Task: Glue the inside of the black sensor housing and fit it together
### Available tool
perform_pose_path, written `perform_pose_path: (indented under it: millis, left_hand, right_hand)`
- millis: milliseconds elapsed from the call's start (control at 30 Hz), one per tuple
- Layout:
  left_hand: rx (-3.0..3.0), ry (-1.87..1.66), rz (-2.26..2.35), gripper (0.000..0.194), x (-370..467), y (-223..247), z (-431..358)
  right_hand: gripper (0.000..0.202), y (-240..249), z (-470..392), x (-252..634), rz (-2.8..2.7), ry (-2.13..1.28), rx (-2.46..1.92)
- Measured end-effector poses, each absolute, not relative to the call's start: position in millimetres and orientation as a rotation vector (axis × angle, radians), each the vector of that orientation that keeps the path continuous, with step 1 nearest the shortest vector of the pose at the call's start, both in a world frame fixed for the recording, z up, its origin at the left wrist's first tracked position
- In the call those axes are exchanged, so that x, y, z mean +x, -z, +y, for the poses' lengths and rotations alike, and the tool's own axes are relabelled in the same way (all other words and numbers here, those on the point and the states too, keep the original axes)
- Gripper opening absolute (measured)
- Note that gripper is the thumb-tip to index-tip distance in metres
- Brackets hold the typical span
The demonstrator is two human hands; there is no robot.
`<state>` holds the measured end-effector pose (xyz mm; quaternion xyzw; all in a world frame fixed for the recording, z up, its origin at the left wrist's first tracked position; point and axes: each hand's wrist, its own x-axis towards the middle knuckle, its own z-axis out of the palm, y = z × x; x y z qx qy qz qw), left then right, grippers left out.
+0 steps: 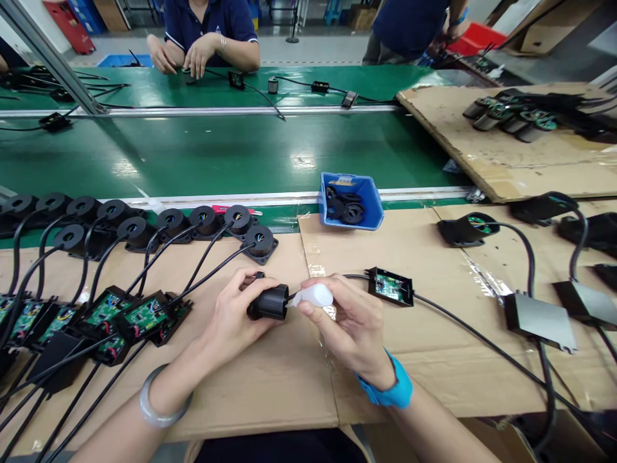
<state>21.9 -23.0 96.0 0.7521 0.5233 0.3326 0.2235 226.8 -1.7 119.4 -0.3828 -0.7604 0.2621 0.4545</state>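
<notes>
Gripping the black, ribbed plastic cylinder (271, 302) in curled fingers and thumb, the left hand (236, 318) tilts it sideways over the tan cardboard sheet (270, 379), apparently to present its open end. The right hand (354, 321), half closed, pinches a white plastic squeeze bottle (317, 295), nozzle at that opening, probably for steady aim.

Factory interior: a table (270, 392) surfaced with brown cardboard, bordered by a green work surface (216, 154) with pale metal rails, a slanting metal post (58, 54) at left, and a grey floor (308, 48) behind, under reflected overhead light.
</notes>
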Motion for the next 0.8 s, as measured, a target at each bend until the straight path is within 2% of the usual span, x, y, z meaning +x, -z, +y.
perform_pose_path:
  millis: [233, 467, 667, 800]
  left_hand:
    - [2.081, -0.929, 1.436, 0.048, 23, -96, -23]
    - [2.080, -0.945, 1.417, 0.045, 21, -96, -23]
    - [2.083, -0.965, 1.406, 0.044, 22, -97, -23]
    - [2.072, -0.960, 1.393, 0.043, 22, -97, -23]
  right_hand:
    - [0.011, -119, -3, 227, -1.895, -0.573, -0.900]
    - [0.006, -122, -8, 230, -1.826, -0.667, -0.947]
    - [0.013, -119, -6, 228, -1.889, -0.496, -0.893]
    - [0.009, -121, -11, 230, -1.810, -0.661, -0.966]
